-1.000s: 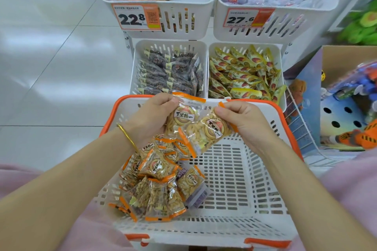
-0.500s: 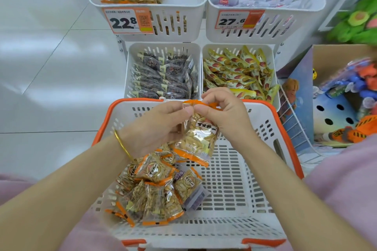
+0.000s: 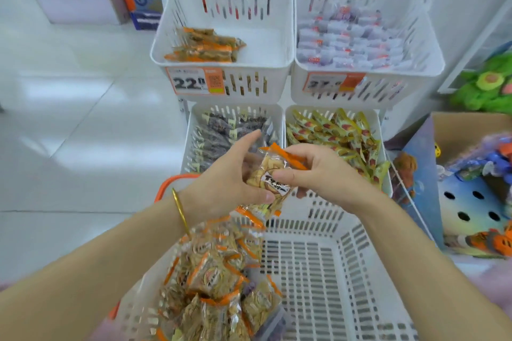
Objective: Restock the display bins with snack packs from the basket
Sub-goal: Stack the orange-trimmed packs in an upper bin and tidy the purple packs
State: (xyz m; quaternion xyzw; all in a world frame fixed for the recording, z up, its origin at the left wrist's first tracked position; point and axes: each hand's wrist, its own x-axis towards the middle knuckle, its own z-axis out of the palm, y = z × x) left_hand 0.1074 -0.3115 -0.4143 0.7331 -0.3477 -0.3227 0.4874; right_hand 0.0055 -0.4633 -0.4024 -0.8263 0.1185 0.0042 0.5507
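Both hands have risen from the basket (image 3: pixel 318 271) toward the bins, carrying the pack (image 3: pixel 273 174). Left hand (image 3: pixel 230 183) and right hand (image 3: pixel 318 171) each pinch it above the basket's far rim; more packs (image 3: pixel 216 293) lie inside at left.

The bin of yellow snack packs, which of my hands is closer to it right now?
Right. Your right hand overlaps the front left corner of the bin of yellow snack packs, while your left hand sits further left, before the dark-pack bin.
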